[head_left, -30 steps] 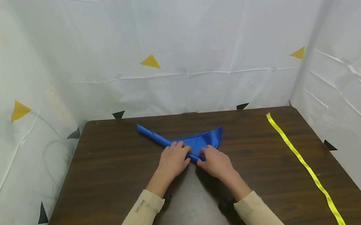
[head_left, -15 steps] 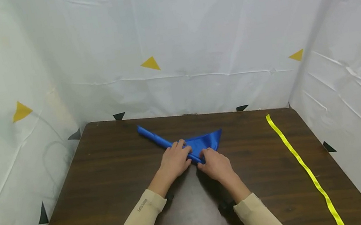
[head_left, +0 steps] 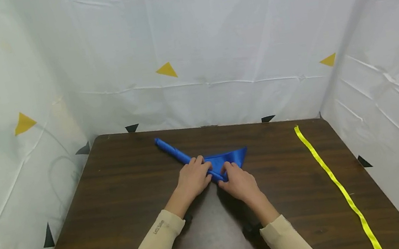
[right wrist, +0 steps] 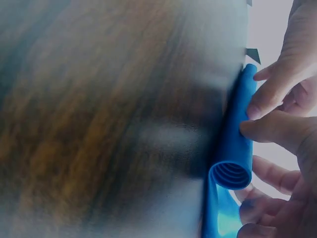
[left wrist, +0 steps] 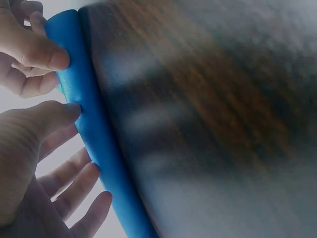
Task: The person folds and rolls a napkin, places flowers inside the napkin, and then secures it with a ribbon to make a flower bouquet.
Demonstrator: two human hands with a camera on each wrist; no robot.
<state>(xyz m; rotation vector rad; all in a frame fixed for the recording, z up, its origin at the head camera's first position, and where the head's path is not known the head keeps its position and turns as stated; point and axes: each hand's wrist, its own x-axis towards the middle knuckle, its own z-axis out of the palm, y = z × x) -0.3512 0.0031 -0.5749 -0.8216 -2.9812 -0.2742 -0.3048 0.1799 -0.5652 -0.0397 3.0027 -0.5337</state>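
A shiny blue cloth (head_left: 172, 150) is rolled into a tube that slants across the table, with a triangular unrolled flap (head_left: 234, 157) spreading behind it. Around the middle of the roll, my left hand (head_left: 193, 176) holds it between thumb and fingers. My right hand (head_left: 238, 182) pinches the roll near its closer end. The left wrist view has both thumbs on the near side of the blue roll (left wrist: 94, 119). Spiral layers show in the roll's open end (right wrist: 231, 175) in the right wrist view. Part of the cloth is hidden under the hands.
A long yellow ribbon (head_left: 328, 171) runs along the right side of the dark wooden table (head_left: 118, 207). White sheeting (head_left: 207, 23) with yellow and black triangles encloses the back and both sides.
The roll's far end has shifted slightly right, and the visible flap has become a little smaller, its back corner sitting lower. Both hands stay at nearly the same place on the roll.
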